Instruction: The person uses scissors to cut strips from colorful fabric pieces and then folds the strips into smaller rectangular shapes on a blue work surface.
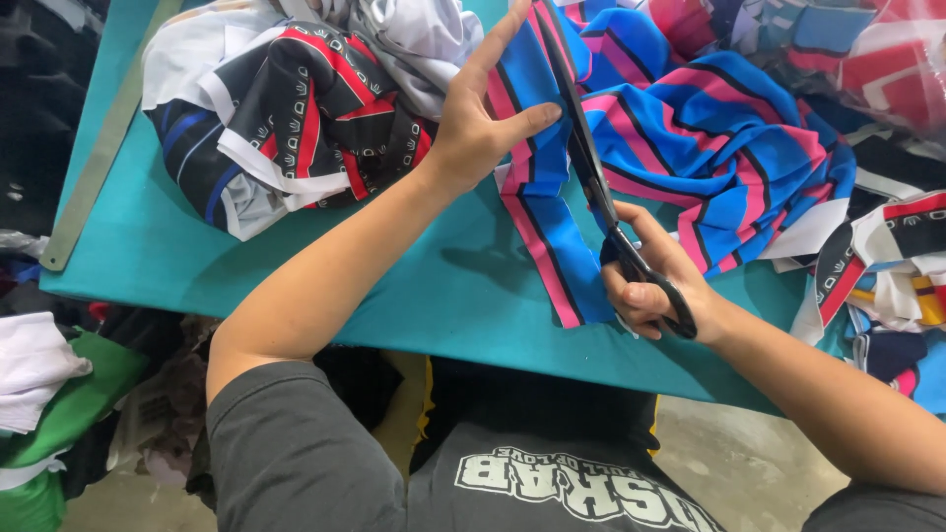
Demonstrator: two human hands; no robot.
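Cutting striped fabric, scissors, right hand

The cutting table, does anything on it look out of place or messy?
Mostly heaped cloth. A black, red and white pile is bunched up, not flat, and a metal ruler lies askew along the teal table's edge. The left hand pins the striped fabric; the right hand works the scissors.

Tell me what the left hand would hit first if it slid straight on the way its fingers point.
The left hand points away, up the blue and pink striped fabric. It would probably keep sliding along that cloth, beside the scissors; what lies past the picture's top edge is unseen.
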